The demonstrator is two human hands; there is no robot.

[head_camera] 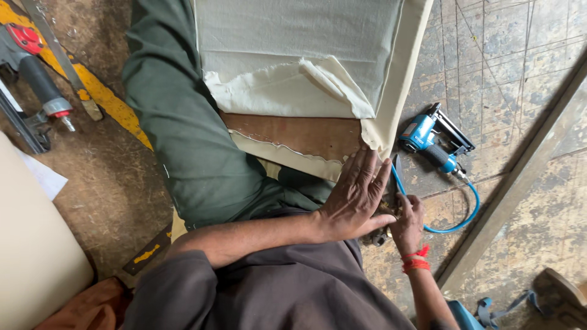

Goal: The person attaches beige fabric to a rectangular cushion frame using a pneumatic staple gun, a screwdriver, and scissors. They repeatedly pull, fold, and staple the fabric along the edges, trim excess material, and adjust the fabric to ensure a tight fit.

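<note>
Brown sleeve point(263, 287) over scuffed, scored plank floor point(507, 73), blue stapler point(428, 137) lying near.

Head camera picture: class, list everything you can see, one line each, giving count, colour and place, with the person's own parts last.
Fabric-covered panel: one, cream, top centre.
Bare wood strip: one, brown, under the loose fabric.
Staple gun: one, blue and black, floor on the right.
Air hose: one, blue, from the gun.
Second tool: one, red and grey, top left.
Trouser leg: one, green, centre.
Left hand: flat by the panel's corner.
Right hand: red wrist thread, gripping something small, unclear.
</note>
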